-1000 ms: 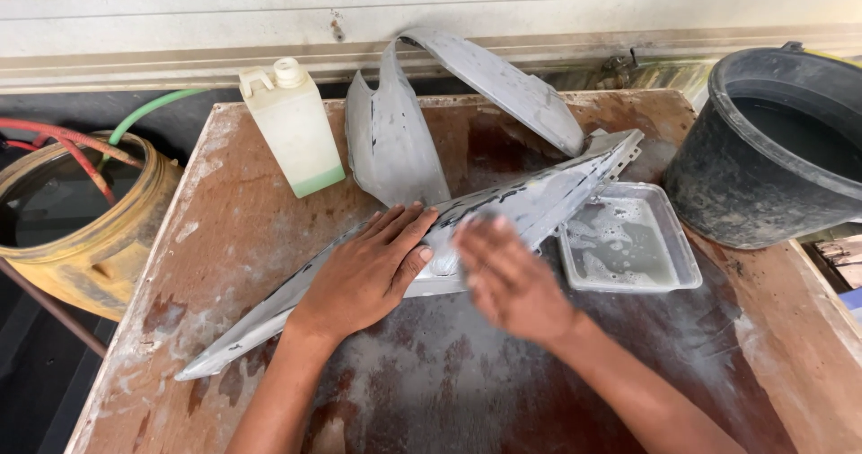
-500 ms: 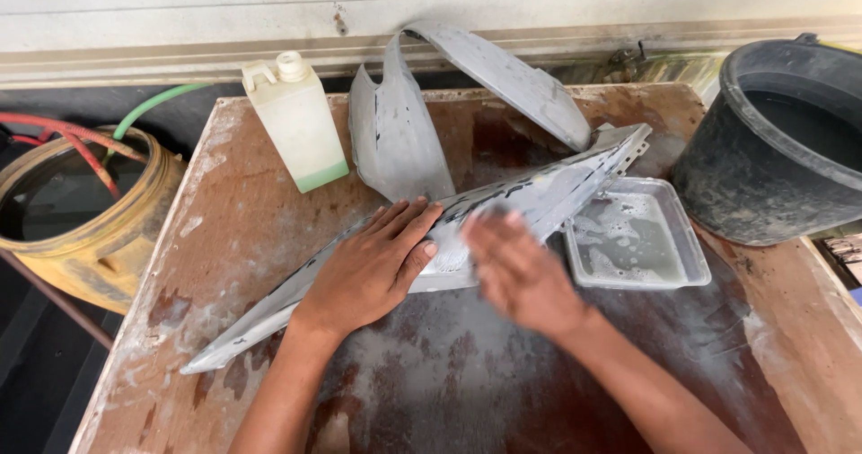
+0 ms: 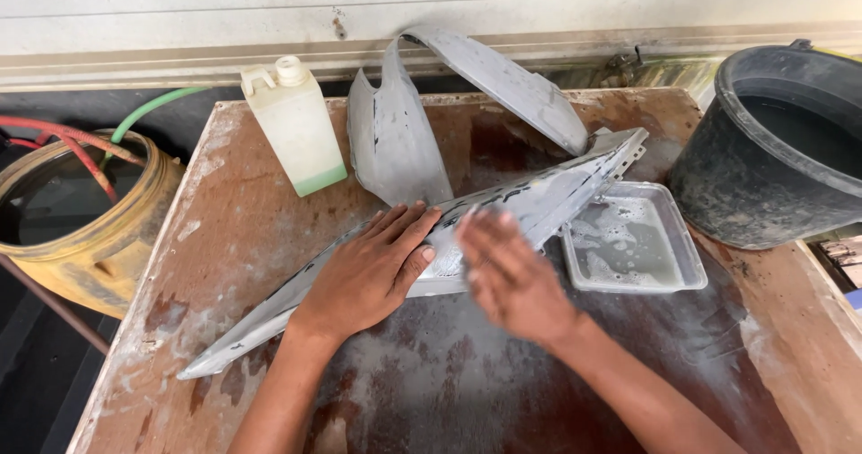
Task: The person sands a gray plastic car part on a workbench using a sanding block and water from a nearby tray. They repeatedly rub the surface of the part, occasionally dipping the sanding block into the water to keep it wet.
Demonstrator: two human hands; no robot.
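Left hand [image 3: 373,270] flat, fingers spread, pressing long grey panel [image 3: 539,198] onto wet tabletop [image 3: 233,229]; right hand [image 3: 512,279] blurred on panel, grip unclear.

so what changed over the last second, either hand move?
The right hand, motion-blurred, shifted slightly along the long grey panel; nothing was picked up or let go. The left hand stays flat on the panel. The white jug, curved grey panel, clear tray and black bucket kept their places.
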